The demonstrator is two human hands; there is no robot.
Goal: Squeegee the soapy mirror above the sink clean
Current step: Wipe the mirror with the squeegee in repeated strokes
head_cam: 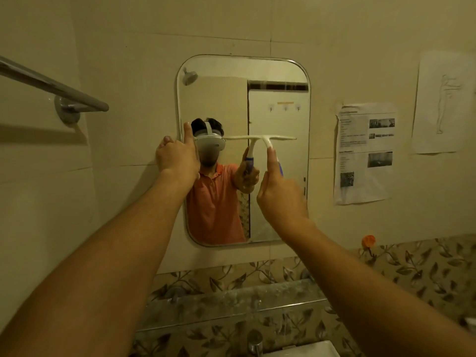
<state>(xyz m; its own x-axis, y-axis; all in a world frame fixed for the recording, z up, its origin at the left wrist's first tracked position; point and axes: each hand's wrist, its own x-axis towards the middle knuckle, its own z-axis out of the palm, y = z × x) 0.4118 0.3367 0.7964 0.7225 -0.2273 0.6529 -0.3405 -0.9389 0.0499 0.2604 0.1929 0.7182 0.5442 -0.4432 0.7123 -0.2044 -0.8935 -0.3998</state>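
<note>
A rounded rectangular mirror [278, 109] hangs on the tiled wall above the sink. My right hand [280, 194] grips the blue-and-white handle of a white squeegee [268, 139], index finger stretched along its neck. The blade lies level against the glass at mid height, right of centre. My left hand [177, 155] rests on the mirror's left edge, thumb pointing up on the glass and fingers on the wall. The reflection shows a person in an orange shirt.
A metal towel bar [51, 86] juts from the wall at upper left. Printed sheets [364, 153] and a line drawing [443, 101] are stuck to the wall at right. Below sit a stone ledge [231, 302], a tap [255, 343] and the sink corner [309, 350].
</note>
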